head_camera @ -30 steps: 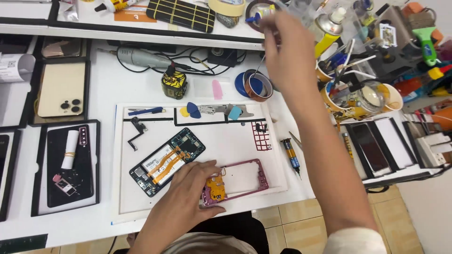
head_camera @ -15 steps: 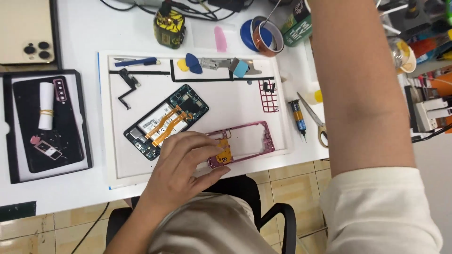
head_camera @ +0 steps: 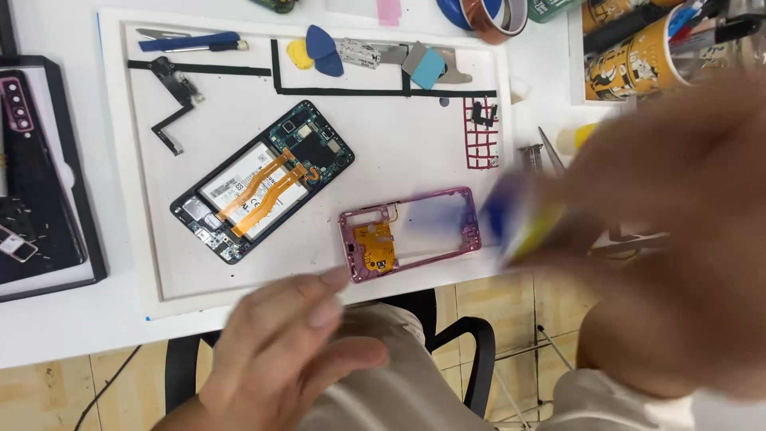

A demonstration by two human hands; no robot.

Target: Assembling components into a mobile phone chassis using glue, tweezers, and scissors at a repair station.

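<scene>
Covering most of the bench, a white work mat (head_camera: 159,263) bears an opened phone (head_camera: 263,179) at centre and a pink phone frame (head_camera: 411,234) near its front edge. A blurred blue-and-yellow tool (head_camera: 519,223) is grasped by the right hand (head_camera: 670,239) just beside the frame; the frame could be knocked off. The left hand (head_camera: 287,351) hangs loose, holding nothing.

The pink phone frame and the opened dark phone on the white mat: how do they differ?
The pink phone frame is mostly a hollow shell with one small orange part inside; the opened dark phone is packed with a battery, circuit boards and orange ribbon cables. The frame lies nearly level by the mat's near edge, close to the left hand; the dark phone lies diagonally mid-mat. Both rest flat, insides up, on the white mat.
</scene>
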